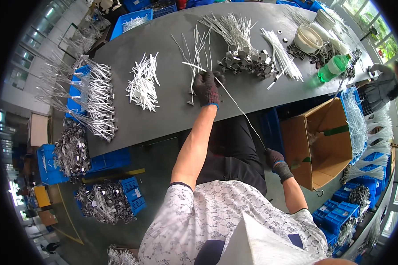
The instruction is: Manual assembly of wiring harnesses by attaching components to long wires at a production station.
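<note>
My left hand (206, 87), in a dark knitted glove, is closed at the near middle of the grey table (172, 117). A short white sleeve (191, 65) sticks out of its fingers to the left. From the same hand a thin whitish wire (241, 108) runs down to the right, past the table edge. My right hand (275, 159), gloved too, grips this wire's lower end beside the table. Several loose wires (195, 51) lie just beyond my left hand, one with a small metal piece (190, 103) at its end. What the left fingers cover is hidden.
White sleeves (143, 84) lie in a heap left of my hands. Metal pieces with wires (247, 62) pile up at the right, near a white bucket (308, 39) and green bottle (334, 68). An open cardboard box (316, 145) stands beside my right hand. Another person (379, 84) is at far right.
</note>
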A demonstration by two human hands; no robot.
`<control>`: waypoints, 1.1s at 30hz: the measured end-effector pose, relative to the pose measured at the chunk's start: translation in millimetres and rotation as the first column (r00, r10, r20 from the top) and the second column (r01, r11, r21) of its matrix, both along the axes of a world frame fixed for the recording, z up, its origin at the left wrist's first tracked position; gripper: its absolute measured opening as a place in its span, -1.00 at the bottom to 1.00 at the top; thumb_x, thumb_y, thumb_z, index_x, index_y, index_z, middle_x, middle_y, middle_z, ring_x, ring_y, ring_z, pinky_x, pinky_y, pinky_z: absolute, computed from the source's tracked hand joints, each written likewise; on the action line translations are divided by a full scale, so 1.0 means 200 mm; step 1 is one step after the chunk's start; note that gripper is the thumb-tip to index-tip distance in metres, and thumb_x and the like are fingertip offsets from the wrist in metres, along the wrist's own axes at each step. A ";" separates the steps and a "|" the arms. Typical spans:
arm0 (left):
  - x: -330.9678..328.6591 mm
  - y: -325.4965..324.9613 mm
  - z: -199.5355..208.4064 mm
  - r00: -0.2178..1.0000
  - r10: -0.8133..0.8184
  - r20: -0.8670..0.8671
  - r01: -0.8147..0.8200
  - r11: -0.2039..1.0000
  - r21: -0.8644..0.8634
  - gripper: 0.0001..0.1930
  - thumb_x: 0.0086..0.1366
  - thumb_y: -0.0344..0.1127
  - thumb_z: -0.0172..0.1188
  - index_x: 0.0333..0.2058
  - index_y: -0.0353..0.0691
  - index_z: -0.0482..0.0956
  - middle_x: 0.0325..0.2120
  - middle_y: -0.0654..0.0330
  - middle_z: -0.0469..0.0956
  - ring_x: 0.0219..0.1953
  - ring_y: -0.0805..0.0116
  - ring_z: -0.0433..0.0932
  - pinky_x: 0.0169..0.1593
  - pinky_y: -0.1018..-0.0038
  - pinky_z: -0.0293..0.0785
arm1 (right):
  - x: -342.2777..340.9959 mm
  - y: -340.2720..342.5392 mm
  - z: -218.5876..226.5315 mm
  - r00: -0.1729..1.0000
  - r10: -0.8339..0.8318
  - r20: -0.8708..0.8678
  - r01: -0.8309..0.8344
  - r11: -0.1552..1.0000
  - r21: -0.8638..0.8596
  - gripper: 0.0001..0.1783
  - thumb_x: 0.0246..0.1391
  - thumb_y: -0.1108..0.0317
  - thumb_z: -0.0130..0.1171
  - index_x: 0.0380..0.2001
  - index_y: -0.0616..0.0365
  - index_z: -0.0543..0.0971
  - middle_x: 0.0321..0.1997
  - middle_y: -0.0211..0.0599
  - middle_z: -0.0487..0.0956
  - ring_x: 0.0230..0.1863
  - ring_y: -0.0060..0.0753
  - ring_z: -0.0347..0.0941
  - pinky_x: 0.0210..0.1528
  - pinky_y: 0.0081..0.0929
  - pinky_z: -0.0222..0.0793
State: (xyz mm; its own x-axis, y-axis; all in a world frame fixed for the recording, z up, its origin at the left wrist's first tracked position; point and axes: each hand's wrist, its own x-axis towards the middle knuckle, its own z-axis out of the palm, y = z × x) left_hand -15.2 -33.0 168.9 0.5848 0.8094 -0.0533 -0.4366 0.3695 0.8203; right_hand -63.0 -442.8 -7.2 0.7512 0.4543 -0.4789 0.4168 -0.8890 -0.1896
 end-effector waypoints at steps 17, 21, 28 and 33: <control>-0.16 -0.08 -0.03 0.798 -0.498 -0.339 0.549 0.833 0.067 -0.84 0.43 -0.27 0.21 -0.22 -0.25 0.61 -0.36 0.18 0.68 -0.39 0.36 0.68 -0.23 0.42 0.67 | -0.04 -0.02 0.06 0.997 0.024 -0.072 -0.022 0.999 0.039 -0.71 0.16 0.28 0.08 -0.12 0.10 0.65 -0.16 0.04 0.68 -0.04 0.14 0.61 -0.06 -0.04 0.54; -0.14 -0.17 -0.14 0.705 -0.622 -0.341 0.658 0.753 -0.014 -0.76 0.38 -0.18 0.31 -0.20 -0.26 0.66 -0.37 0.26 0.69 -0.34 0.41 0.67 -0.19 0.45 0.66 | -0.02 -0.10 -0.02 0.980 0.089 -0.177 -0.093 0.995 -0.018 -0.69 0.15 0.29 0.07 -0.09 0.11 0.65 -0.17 0.05 0.68 -0.05 0.12 0.62 -0.08 -0.04 0.54; -0.23 -0.35 -0.04 0.699 -0.632 -0.336 0.673 0.740 0.008 -0.74 0.36 -0.19 0.33 -0.29 -0.32 0.69 -0.35 0.19 0.71 -0.31 0.45 0.67 -0.14 0.50 0.59 | 0.11 0.65 0.77 0.812 -0.099 -0.575 0.550 0.459 0.697 -0.74 0.17 0.45 0.13 -0.06 0.20 0.58 -0.17 -0.25 0.66 -0.22 -0.37 0.60 -0.13 -0.34 0.55; -0.26 -0.38 -0.12 0.718 -0.406 -0.565 0.688 0.537 0.488 -0.73 0.33 -0.19 0.35 -0.29 -0.35 0.71 -0.46 0.23 0.69 -0.37 0.56 0.56 -0.24 0.51 0.48 | 0.29 0.80 0.56 0.954 -0.143 0.264 -0.149 0.539 0.829 -0.69 0.26 0.26 0.14 -0.05 0.24 0.56 -0.13 -0.21 0.65 -0.13 -0.31 0.59 -0.18 -0.37 0.53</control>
State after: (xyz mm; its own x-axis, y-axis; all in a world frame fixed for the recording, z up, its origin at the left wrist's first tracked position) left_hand -67.5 -108.5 145.5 0.9712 0.2367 0.0292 0.0270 -0.2307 0.9727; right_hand -4.8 -283.4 105.2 0.7738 0.5352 0.3389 0.5792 -0.3809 -0.7208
